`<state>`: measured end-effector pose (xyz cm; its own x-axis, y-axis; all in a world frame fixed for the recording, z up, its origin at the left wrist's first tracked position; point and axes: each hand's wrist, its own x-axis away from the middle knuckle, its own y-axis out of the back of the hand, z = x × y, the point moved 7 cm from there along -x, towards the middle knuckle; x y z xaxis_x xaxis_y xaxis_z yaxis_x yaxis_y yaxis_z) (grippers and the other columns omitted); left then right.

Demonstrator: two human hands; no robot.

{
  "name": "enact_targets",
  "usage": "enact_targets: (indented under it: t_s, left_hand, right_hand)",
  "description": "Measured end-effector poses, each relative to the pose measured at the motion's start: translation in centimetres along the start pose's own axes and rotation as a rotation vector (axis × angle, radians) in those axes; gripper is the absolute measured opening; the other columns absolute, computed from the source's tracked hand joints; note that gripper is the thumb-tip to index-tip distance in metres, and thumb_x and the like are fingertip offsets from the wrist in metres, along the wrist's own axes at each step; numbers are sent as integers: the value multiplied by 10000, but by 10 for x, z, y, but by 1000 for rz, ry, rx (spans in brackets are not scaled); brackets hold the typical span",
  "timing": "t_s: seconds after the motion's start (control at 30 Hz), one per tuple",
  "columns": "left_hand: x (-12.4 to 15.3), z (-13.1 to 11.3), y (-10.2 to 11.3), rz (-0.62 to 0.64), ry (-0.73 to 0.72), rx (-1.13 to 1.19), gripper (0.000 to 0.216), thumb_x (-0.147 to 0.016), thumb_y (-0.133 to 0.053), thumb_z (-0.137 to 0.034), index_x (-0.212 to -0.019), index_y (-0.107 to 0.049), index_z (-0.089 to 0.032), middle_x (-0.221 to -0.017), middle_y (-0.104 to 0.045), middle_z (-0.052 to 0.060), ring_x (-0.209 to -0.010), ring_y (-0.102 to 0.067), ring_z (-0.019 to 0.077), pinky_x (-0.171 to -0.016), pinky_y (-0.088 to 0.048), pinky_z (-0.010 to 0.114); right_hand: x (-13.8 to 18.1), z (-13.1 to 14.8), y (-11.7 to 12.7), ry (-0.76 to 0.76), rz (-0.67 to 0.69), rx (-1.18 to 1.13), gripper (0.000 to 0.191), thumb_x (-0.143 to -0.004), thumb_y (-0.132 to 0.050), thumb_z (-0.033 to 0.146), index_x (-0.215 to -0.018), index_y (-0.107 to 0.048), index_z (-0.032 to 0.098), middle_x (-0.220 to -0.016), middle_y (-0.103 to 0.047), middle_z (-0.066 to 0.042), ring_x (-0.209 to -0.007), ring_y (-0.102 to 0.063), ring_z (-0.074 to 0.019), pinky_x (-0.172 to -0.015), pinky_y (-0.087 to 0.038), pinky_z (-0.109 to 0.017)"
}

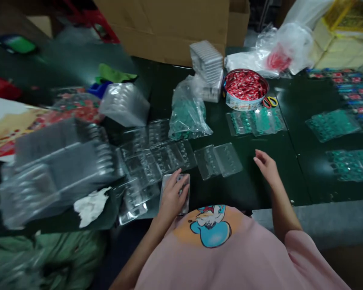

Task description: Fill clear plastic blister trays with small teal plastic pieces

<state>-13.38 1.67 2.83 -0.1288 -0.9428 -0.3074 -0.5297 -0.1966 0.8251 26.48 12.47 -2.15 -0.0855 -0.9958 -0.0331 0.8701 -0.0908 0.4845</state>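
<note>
My left hand (173,194) grips a clear plastic blister tray (186,189) at the table's near edge, fingers curled over its top. My right hand (268,166) hovers over the dark green table (260,189) with fingers loosely apart and nothing in it. Between the hands lies an opened clear tray (219,160). More clear trays (157,155) are spread out left of it. A round tin of red wrapped pieces (245,86) stands further back, with trays holding green pieces (255,121) in front of it.
A blurred stack of clear trays (60,165) fills the left. A bag of green pieces (187,112), a tray stack (207,64), scissors (270,101), cardboard boxes (169,28), plastic bags (278,52) and filled trays (332,125) surround the area. A crumpled white tissue (90,206) lies near.
</note>
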Motion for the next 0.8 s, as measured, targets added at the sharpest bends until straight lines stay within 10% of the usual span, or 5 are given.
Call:
enact_targets:
  t_s: [0.17, 0.4, 0.8]
  left_hand:
    - [5, 3, 6, -27, -10, 31, 312, -937, -524, -253, -1235, -600, -204, -1430, -496, 140, -1310, -499, 276, -1064, -455, 499]
    - [-12, -11, -23, 53, -74, 92, 312, -949, -510, -273, -1230, -612, -186, -1404, -523, 134, -1298, -501, 257, -1060, -465, 455]
    - [-43, -43, -91, 487, -263, -161, 188, -869, -608, -199, -1040, -666, -147, -1129, -635, 143, -1120, -556, 283, -932, -471, 427]
  right_hand:
    - [20, 13, -67, 25, 9, 153, 500, -844, -583, 411, -1262, -612, 137, -1084, -681, -152, -863, -648, -224, -856, -531, -414]
    - [9, 31, -91, 95, -20, 429, 411, -845, -399, 167, -1143, -675, 113, -874, -694, -115, -809, -621, -219, -818, -491, -355]
    - [-11, -23, 6, -103, -249, 745, 419, -822, -407, 185, -1110, -707, 138, -927, -679, -137, -774, -591, -207, -722, -430, -314]
